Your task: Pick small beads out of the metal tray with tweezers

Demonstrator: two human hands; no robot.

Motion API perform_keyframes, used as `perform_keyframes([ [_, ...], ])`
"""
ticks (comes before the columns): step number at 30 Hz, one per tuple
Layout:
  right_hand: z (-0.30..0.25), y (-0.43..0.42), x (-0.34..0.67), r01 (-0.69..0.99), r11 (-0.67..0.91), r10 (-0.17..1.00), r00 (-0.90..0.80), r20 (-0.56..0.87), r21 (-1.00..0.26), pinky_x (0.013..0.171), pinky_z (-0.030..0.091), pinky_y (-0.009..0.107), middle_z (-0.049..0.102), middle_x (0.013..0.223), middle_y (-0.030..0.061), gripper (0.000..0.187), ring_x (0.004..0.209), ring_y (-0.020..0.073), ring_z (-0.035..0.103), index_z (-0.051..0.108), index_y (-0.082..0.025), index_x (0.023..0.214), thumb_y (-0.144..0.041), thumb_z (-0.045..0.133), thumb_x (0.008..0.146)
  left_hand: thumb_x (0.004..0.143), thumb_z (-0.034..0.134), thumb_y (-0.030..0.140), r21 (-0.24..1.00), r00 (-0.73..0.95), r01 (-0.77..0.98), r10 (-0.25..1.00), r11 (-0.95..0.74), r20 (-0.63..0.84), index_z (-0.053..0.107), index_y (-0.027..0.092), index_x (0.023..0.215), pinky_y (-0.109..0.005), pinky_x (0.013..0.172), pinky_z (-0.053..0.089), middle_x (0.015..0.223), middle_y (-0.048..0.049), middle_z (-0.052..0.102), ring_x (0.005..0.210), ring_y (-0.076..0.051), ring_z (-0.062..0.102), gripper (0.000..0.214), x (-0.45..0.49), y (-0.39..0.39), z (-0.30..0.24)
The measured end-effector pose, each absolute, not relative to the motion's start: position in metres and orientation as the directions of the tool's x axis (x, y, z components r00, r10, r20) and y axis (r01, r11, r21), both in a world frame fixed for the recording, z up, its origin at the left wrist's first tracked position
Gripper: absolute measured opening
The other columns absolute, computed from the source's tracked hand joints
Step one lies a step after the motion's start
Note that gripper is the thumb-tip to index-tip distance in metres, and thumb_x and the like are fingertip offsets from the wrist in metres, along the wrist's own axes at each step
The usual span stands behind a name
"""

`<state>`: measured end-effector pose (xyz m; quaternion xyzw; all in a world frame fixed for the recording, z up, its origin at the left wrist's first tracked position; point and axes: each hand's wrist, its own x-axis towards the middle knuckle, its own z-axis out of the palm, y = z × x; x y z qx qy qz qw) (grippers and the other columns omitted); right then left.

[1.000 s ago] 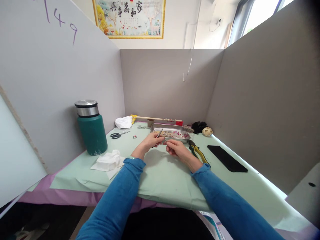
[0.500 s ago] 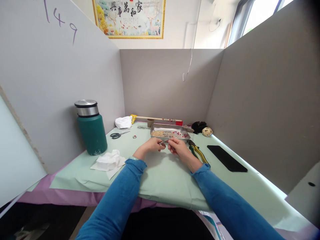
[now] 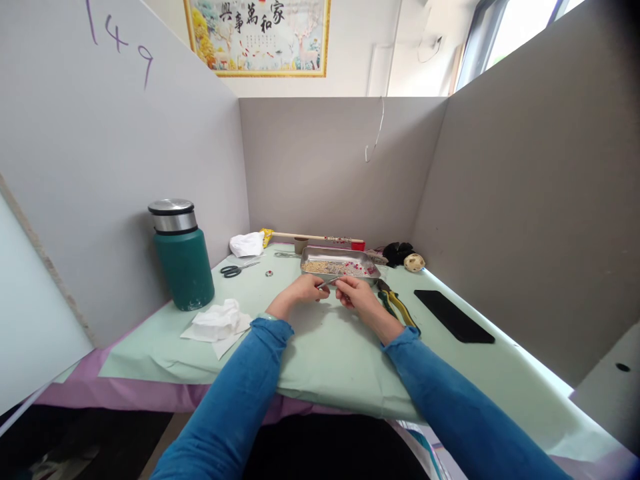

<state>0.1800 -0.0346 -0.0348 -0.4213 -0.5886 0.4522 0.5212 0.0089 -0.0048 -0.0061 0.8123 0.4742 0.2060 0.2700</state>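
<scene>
I see the left hand (image 3: 304, 291) pinching slim tweezers (image 3: 327, 283). The right hand (image 3: 357, 296) curls at their tip, grip unclear, just before the bead tray (image 3: 338, 251).

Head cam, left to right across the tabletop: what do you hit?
green flask → scissors → left hand, pinching a thin metal tool → right hand → pliers → flat black slab

Green flask (image 3: 183, 257) left; scissors (image 3: 239, 269), crumpled tissue (image 3: 217, 321); pliers (image 3: 397, 305), black pad (image 3: 454, 316) right.
</scene>
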Motion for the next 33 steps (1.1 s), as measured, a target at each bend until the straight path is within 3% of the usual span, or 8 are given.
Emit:
perform_keyframes([
  [27, -0.0338, -0.0365, 0.1762, 0.116, 0.269, 0.962, -0.085, 0.26, -0.956, 0.043, 0.029, 0.022, 0.055, 0.058, -0.0019, 0.023, 0.044, 0.0077, 0.04, 0.058, -0.018, 0.073, -0.041, 0.058, 0.073, 0.067, 0.055, 0.027, 0.6, 0.439, 0.695, 0.895, -0.397, 0.084, 0.07, 0.016, 0.082, -0.024, 0.054, 0.036, 0.058, -0.0003, 0.06, 0.056, -0.013, 0.051, 0.024, 0.0087, -0.0061, -0.0043],
  [33, -0.0337, -0.0382, 0.1758, 0.039, 0.25, 0.962, -0.122, 0.244, -0.967, 0.04, 0.024, 0.022, 0.052, 0.057, -0.003, 0.028, 0.043, 0.007, 0.036, 0.059, -0.018, 0.08, -0.045, 0.055, 0.075, 0.069, 0.055, 0.03, 0.628, 0.452, 0.666, 0.888, -0.402, 0.089, 0.069, 0.016, 0.076, -0.023, 0.053, 0.034, 0.053, 0.0013, 0.058, 0.054, -0.012, 0.047, 0.021, 0.009, -0.009, -0.003],
])
